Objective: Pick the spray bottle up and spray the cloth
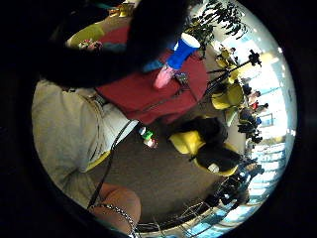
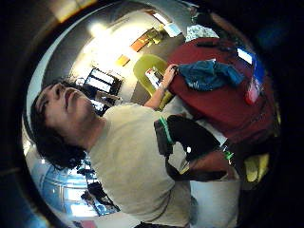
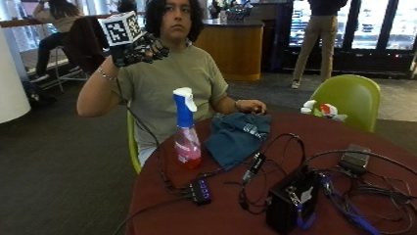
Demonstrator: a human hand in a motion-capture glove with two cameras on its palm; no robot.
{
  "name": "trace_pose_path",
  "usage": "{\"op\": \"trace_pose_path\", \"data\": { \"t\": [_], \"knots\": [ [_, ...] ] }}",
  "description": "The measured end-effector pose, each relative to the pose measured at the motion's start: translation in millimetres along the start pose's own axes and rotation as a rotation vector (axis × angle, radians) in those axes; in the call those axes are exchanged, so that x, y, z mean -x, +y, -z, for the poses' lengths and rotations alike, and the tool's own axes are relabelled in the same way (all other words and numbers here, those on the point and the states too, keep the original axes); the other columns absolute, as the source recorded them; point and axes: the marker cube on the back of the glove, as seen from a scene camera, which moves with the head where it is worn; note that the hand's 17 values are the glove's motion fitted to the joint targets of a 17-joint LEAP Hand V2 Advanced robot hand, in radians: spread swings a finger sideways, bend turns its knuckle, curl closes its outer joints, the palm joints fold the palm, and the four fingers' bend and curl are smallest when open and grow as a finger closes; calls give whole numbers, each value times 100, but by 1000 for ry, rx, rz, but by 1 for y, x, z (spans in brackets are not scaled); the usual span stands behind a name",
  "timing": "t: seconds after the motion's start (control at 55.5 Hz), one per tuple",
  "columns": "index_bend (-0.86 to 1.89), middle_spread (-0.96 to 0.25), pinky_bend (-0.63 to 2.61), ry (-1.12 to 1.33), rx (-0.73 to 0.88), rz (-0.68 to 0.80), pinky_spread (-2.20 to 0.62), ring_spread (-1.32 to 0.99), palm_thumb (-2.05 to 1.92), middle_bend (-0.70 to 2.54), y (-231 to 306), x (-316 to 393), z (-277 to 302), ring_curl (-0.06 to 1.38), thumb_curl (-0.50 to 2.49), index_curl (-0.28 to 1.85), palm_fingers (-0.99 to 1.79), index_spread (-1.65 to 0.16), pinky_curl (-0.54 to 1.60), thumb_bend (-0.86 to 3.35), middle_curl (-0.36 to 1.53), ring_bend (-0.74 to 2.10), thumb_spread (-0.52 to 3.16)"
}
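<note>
from the outside view i see the gloved right hand (image 3: 140, 49) raised up beside the person's head, well above the round red worktop (image 3: 365, 142) and well apart from everything on it. its fingers look loosely curled and they hold nothing, so i read it as released and idle.

the spray bottle (image 3: 186, 129) stands upright on the worktop near the edge closest to the person. it has a white trigger head, a blue neck and a clear body with pink liquid in the lower part. nothing touches it. the little finger side palm view also picks it up (image 1: 176, 59), standing on the red top, far from the palm.

the cloth (image 3: 236, 137) is dark blue and lies crumpled on the worktop just beside the bottle, between it and the person's bare left hand (image 3: 253, 106). that bare hand rests at the far edge of the cloth; i cannot tell whether it grips the fabric or only lies on it. the thumb side palm view shows the same blue cloth (image 2: 209, 75) bunched on the red top, with the bottle (image 2: 254, 80) near it.

elsewhere on the worktop i see a black box (image 3: 292, 200) with tangled black cables (image 3: 273, 147) running around it, and a small black hub (image 3: 200, 190) in front of the bottle. a green chair (image 3: 352, 98) stands at the far side of the worktop.
</note>
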Motion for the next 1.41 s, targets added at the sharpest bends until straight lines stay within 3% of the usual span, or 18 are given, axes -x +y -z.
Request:
{"op": "trace_pose_path", "data": {
  "t": [0.126, 0.288, 0.541, 0.793, 0.956, 1.1, 1.226, 1.406],
  "knots": [
    [19, -1, 34, 39, -3, -32, 16, -4, 41, 20, -1, -5, 3, 14, 13, 15, 41, -32, 16, 22, 12, 31, 77],
    [17, -1, 33, 72, -16, -73, 20, -6, 43, 19, -3, -12, 6, 18, 19, 20, 39, -38, 21, 17, 17, 30, 99],
    [17, -1, 31, 46, -31, -106, 22, -6, 47, 18, -5, -25, 0, 22, 25, 24, 37, -40, 26, 8, 23, 30, 110],
    [15, 0, 32, -69, -188, -259, 22, -5, 55, 18, -16, -46, -35, 26, 30, 26, 40, -41, 30, 4, 25, 34, 114],
    [14, 1, 34, -313, -216, -365, 22, -4, 65, 18, -23, -60, -66, 28, 34, 25, 40, -40, 32, 4, 27, 35, 114],
    [11, 3, 41, -523, -388, -468, 22, -2, 72, 17, -32, -71, -93, 30, 36, 23, 42, -39, 34, 3, 27, 39, 114],
    [7, 6, 49, -596, -636, -628, 21, 0, 77, 18, -56, -94, -111, 32, 38, 20, 44, -38, 37, 2, 28, 45, 115],
    [1, 7, 69, -787, -683, -552, 5, -3, 82, 25, -60, -106, -129, 36, 41, 12, 65, -34, 41, 1, 32, 59, 118]
  ]
}}
